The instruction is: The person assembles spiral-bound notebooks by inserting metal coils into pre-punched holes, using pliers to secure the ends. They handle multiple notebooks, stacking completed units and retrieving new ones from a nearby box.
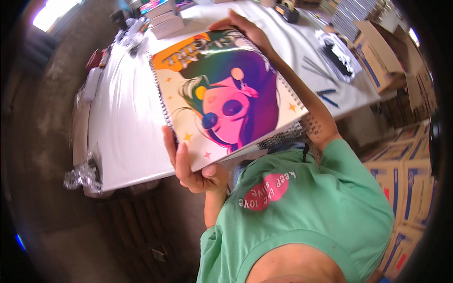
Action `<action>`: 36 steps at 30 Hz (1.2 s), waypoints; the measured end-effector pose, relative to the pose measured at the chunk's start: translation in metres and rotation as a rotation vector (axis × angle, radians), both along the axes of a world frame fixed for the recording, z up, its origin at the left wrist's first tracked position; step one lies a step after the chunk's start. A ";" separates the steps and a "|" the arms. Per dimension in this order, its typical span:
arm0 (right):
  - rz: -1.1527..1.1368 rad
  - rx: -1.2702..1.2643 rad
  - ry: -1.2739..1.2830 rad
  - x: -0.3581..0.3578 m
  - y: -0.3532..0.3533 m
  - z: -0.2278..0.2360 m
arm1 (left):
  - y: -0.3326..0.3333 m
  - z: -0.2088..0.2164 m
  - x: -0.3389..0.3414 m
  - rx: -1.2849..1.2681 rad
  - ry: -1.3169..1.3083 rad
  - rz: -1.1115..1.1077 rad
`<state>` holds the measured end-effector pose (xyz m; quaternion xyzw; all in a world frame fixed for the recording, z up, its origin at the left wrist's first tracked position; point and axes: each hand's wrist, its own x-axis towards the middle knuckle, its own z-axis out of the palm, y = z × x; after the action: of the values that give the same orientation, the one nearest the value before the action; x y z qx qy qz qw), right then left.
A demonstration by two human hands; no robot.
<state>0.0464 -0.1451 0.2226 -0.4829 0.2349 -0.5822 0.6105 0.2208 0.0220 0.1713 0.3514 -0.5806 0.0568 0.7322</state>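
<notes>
A spiral-bound notebook (pixel 226 94) is held tilted above the near side of the table, between my two hands. Its glossy cover shows a drawn figure with round sunglasses, purple and green hair, an orange corner and small stars. Dark coil rings run down the left edge, and similar rings show along the right edge. My left hand (pixel 196 167) grips the near left corner, thumb and fingers around it. At the far edge my right hand (pixel 243 30) is closed over the notebook, its fingertips partly hidden behind it.
A white-covered table (pixel 127 137) spreads underneath. On it lie pliers (pixel 328 96), grey strips (pixel 318 68), a plastic-wrapped bundle (pixel 337 54) and a tape dispenser (pixel 287 12). Stacked books (pixel 165 23) stand at the far left. An open carton (pixel 377 61) sits right, stacked cartons (pixel 406 174) below.
</notes>
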 end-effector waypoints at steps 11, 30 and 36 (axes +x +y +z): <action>0.019 -0.006 -0.026 0.005 0.003 -0.007 | -0.001 0.000 -0.013 0.069 0.164 -0.018; -0.512 0.282 1.183 -0.129 0.111 -0.218 | 0.015 0.011 0.026 -0.279 0.504 0.156; -0.372 0.155 1.664 -0.158 0.122 -0.225 | -0.004 0.017 -0.042 -0.327 0.478 -0.089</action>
<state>-0.1112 -0.0228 -0.0029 -0.6635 0.7211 -0.1113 0.1653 0.1789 0.0182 0.1888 0.2066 -0.3896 0.0331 0.8969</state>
